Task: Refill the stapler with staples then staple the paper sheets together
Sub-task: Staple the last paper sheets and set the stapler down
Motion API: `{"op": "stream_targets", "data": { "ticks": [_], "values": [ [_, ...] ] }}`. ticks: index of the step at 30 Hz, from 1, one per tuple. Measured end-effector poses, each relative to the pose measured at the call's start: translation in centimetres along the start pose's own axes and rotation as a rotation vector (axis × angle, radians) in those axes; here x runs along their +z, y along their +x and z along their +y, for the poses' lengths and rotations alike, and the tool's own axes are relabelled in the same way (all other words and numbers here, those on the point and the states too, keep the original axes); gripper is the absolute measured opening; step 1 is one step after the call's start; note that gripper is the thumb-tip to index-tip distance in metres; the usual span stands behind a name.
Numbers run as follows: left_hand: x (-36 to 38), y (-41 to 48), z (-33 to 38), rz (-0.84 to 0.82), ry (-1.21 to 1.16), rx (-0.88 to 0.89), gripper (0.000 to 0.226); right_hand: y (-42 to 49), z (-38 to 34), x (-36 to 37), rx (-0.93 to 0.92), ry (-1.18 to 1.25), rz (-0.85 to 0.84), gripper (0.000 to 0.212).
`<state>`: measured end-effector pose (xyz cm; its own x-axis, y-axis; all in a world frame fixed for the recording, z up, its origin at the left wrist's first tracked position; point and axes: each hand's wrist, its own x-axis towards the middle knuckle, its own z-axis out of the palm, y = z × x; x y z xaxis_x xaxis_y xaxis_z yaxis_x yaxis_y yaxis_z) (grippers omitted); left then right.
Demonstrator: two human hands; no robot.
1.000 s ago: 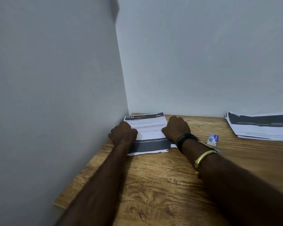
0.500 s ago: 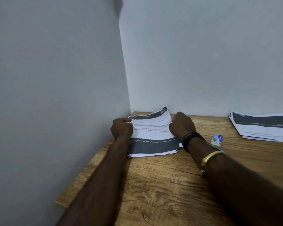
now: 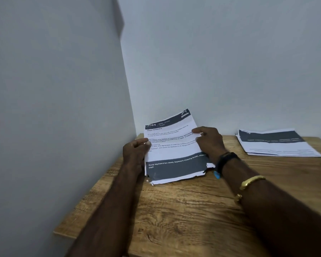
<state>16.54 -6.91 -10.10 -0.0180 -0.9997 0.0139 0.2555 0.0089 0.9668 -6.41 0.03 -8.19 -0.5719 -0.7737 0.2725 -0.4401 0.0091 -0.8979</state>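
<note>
Both hands hold a sheaf of white printed paper sheets point(image 3: 172, 149) with dark grey bands, propped up near the corner of the room.

The left hand point(image 3: 135, 153) pinches the sheaf's left edge with the thumb on the front. The right hand point(image 3: 209, 143) grips the right edge, its fingers curled round it. The ragged lower edge seems to rest on the brown wood-grain table point(image 3: 183, 210), and the top tilts back toward the pale grey wall point(image 3: 211, 62). A black wristband point(image 3: 226, 160) and a gold bangle point(image 3: 252, 181) circle the right forearm. Well apart to the right lies a flat stack of white-and-grey papers point(image 3: 278, 145).
</note>
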Motion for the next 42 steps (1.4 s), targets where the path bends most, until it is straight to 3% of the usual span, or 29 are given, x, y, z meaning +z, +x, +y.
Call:
{"op": "stream_targets", "data": {
  "ticks": [4, 13, 16, 19, 22, 25, 31, 33, 42],
  "values": [
    [1.2, -1.4, 0.3, -0.065, -0.044, 0.001, 0.027, -0.2, 0.6, -2.0, 0.024, 0.103, 0.057, 0.031],
    [2.6, -3.0, 0.8, -0.097, -0.216, 0.001, 0.02, -1.0, 1.2, -4.7, 0.01, 0.291, 0.111, 0.025],
    [2.9, -3.5, 0.8, -0.131, -0.142, 0.086, 0.03, -1.1, 1.5, -4.9, -0.012, 0.235, 0.142, 0.022],
    [3.5, -3.9, 0.7, -0.138, 0.009, 0.22, 0.026, -1.3, 1.4, -5.0, -0.051, 0.163, 0.199, 0.019],
    [3.9, -3.5, 0.6, -0.04, 0.345, 0.445, 0.012, -1.8, 1.0, -5.0, -0.092, 0.049, 0.261, 0.014],
    [4.1, -3.3, 0.4, 0.023, 0.576, 0.61, 0.005, -2.9, 0.2, -4.7, -0.185, -0.226, 0.31, 0.014],
    [5.4, -4.0, 0.0, -0.008, 0.66, 0.759, 0.014, -5.9, -2.5, -1.9, -0.611, -0.372, 0.132, 0.014],
    [5.5, -4.0, -0.2, -0.034, 0.668, 0.792, 0.004, -6.3, -2.8, -1.1, -0.644, -0.373, 0.115, 0.011],
    [5.9, -4.3, -0.3, -0.089, 0.589, 0.859, 0.005, -5.7, -2.5, -1.3, -0.632, -0.444, 0.175, 0.008]
  ]
}}
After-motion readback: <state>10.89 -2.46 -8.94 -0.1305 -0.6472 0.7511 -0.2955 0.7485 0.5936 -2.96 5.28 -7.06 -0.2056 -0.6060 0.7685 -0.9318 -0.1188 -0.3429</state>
